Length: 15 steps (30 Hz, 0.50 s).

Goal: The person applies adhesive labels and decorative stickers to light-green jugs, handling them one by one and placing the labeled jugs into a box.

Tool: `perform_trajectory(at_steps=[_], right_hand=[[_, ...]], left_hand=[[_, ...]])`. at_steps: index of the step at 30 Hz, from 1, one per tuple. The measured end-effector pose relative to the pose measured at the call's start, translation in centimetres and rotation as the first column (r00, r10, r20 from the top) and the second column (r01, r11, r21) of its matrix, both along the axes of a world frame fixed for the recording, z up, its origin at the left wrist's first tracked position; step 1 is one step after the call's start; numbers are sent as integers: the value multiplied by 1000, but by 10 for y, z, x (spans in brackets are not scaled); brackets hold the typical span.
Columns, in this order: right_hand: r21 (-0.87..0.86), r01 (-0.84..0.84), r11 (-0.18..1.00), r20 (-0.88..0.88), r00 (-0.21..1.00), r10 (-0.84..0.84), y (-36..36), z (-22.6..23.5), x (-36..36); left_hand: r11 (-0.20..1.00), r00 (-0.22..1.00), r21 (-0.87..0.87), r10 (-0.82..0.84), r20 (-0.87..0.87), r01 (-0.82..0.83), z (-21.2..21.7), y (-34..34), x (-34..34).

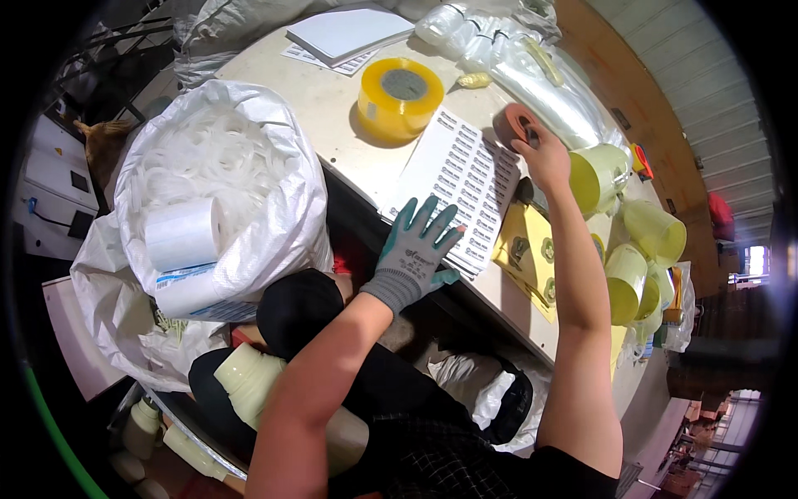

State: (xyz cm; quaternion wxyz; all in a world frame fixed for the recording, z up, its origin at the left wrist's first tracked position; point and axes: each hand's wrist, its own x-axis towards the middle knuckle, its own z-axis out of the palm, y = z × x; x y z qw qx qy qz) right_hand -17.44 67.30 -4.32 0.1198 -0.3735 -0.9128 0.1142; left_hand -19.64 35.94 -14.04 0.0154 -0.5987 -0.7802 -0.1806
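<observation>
My left hand [418, 246], in a grey-green glove, lies flat with fingers spread on a stack of white label sheets [462, 170] at the table's near edge. My bare right hand [544, 155] reaches farther over the table and grips a small brown tape roll [513, 122] by its rim. A large yellow roll of packing tape [400, 96] lies flat on the table beyond the label sheets. Yellow plastic cups [597, 176] stand just right of my right hand.
A white woven sack [287, 200] with white rings and two white rolls [183, 234] sits at my left. More yellow cups [632, 279], yellow cards [528, 249], clear plastic bags [540, 79] and a white paper stack [349, 32] cover the beige table [332, 116]. Cream bottles [245, 378] lie below.
</observation>
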Motion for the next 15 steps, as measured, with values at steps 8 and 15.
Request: perform_trajectory(at_steps=[8, 15], right_hand=[[-53, 54, 997, -97, 993, -60, 19, -15, 56], [-972, -151, 180, -220, 854, -472, -38, -9, 27]], left_hand=[[998, 1000, -60, 16, -20, -18, 2, 2, 3], [1000, 999, -12, 18, -46, -18, 1, 1, 4]])
